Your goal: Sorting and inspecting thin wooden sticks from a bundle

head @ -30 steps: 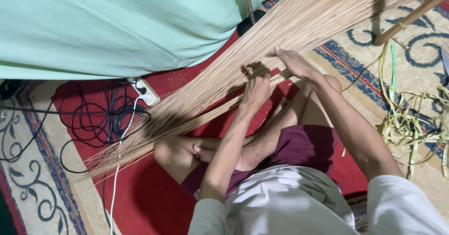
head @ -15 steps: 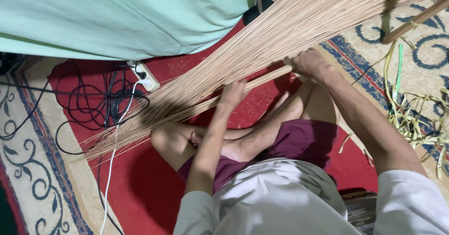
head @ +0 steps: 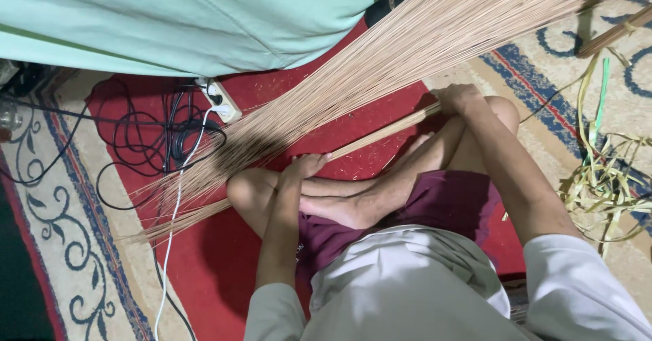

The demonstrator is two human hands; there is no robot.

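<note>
I sit cross-legged on a red carpet (head: 224, 273). A big fan of thin tan sticks (head: 421, 42) slopes from the upper right down to the left. Under it lies a separate thin bundle of sticks (head: 380, 132), running from my right hand to the lower left. My right hand (head: 458, 100) is closed around the upper end of this thin bundle, above my right knee. My left hand (head: 305, 168) rests by my left shin with its fingers curled on the same bundle further down. The bundle's tips (head: 183, 222) lie on the carpet.
A white power strip (head: 223, 103) with tangled black cables (head: 146, 140) and a white cable (head: 173, 236) lies left of my knee. Pale green cloth (head: 170, 15) hangs at the top. Loose green-yellow leaf strips (head: 604, 178) are piled at the right, near a wooden stick (head: 614, 39).
My left hand has slid down the thin bundle from the big fan toward my shin. My right hand has dropped from the fan and closed on the thin bundle's upper end.
</note>
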